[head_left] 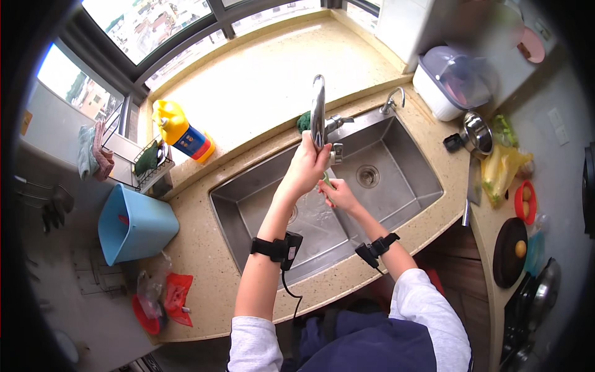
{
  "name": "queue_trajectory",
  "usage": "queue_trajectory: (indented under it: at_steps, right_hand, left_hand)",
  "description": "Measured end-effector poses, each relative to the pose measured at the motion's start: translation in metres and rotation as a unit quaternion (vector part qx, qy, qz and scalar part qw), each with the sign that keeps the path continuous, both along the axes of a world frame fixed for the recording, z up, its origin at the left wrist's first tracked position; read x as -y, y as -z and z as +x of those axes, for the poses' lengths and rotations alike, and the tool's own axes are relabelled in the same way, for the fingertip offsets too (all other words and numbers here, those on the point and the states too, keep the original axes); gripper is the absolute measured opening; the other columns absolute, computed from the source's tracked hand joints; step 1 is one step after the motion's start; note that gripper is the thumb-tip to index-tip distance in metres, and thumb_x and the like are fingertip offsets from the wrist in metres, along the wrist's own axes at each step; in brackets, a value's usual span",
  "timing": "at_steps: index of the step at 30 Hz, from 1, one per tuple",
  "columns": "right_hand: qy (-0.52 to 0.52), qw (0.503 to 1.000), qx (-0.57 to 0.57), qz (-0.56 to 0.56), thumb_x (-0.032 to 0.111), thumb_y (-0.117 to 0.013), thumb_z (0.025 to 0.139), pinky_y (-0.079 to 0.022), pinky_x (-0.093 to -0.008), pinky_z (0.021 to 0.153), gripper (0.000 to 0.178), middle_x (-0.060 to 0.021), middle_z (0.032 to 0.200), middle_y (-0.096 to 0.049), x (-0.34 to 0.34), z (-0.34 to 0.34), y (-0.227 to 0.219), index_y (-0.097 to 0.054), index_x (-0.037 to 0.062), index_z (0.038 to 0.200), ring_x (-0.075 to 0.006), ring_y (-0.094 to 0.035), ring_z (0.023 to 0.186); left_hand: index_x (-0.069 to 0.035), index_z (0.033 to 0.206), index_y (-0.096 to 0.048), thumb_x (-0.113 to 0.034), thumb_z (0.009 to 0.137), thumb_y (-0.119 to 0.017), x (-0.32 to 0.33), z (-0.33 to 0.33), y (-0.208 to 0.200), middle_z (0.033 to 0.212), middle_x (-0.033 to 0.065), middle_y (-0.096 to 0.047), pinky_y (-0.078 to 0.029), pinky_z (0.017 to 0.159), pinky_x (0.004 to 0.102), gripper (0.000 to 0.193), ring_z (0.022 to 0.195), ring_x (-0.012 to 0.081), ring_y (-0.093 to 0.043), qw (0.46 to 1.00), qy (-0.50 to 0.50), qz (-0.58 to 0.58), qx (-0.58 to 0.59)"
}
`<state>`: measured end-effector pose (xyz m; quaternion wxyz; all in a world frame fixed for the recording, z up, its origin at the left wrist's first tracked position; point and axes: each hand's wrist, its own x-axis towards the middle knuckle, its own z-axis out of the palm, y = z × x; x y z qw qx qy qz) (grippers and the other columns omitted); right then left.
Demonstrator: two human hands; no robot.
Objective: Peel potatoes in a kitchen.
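Observation:
My left hand is closed at the lower end of the tall chrome faucet, its fingers curled about the spout's outlet. Just below and to its right, my right hand pinches a small, slender green thing; its kind is partly hidden by the fingers. Both hands are over the steel double sink, near the divider between its two basins. Water splashes in the left basin beneath them. A dark green scrubber sits behind the faucet.
A yellow jug stands on the ledge at left, above a blue bin. Red and clear plastic bags lie at the front left. On the right are a knife, a steel pot, a yellow bag and a dark round board.

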<state>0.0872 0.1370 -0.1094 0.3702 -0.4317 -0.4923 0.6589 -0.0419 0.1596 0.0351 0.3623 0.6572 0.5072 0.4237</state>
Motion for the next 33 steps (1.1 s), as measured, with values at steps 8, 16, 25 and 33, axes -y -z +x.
queue_trajectory:
  at_steps: [8,16,25,33]
  right_hand:
    - [-0.026,0.998,-0.043,-0.042,0.040,-0.055,0.088,-0.031,-0.0217,0.033,0.043,0.0016,0.050,-0.044,-0.001,0.009,-0.011,-0.055,0.0011,0.070,-0.0064,-0.044,0.037]
    - [0.056,0.924,0.295,0.236,0.017,-0.065,0.071,-0.046,-0.0402,0.067,0.016,-0.0136,0.080,-0.059,0.013,0.005,-0.028,-0.064,0.0049,0.082,-0.0332,-0.057,0.078]
    - [0.209,0.932,0.269,0.122,0.018,-0.066,0.074,-0.045,-0.0394,0.065,0.021,-0.0155,0.081,-0.056,-0.026,0.022,-0.013,-0.060,0.0005,0.085,-0.0312,-0.058,0.074]
    - [0.337,0.902,0.218,0.161,0.028,-0.041,0.092,-0.042,-0.0423,0.079,0.033,-0.0222,0.091,-0.055,-0.194,0.057,0.054,-0.050,-0.0017,0.103,-0.0389,-0.053,0.088]
  left_hand:
    - [-0.002,0.096,-0.035,-0.018,0.089,-0.053,-0.002,0.006,-0.002,0.074,0.0166,-0.050,-0.043,0.064,0.0369,0.025,0.066,0.0279,-0.051,1.000,0.022,0.000,-0.005]
    - [-0.002,0.099,-0.033,-0.021,0.090,-0.051,-0.001,0.001,0.001,0.077,0.0179,-0.050,-0.043,0.066,0.0376,0.028,0.067,0.0285,-0.050,1.000,0.012,-0.013,-0.025]
    - [-0.002,0.097,-0.033,-0.020,0.091,-0.050,-0.001,-0.004,-0.001,0.077,0.0174,-0.049,-0.043,0.067,0.0374,0.026,0.068,0.0276,-0.049,0.999,0.006,-0.027,-0.028]
    - [-0.003,0.097,-0.033,-0.019,0.091,-0.050,0.004,0.005,-0.010,0.076,0.0155,-0.049,-0.042,0.066,0.0348,0.025,0.066,0.0236,-0.047,0.998,0.020,-0.043,-0.038]
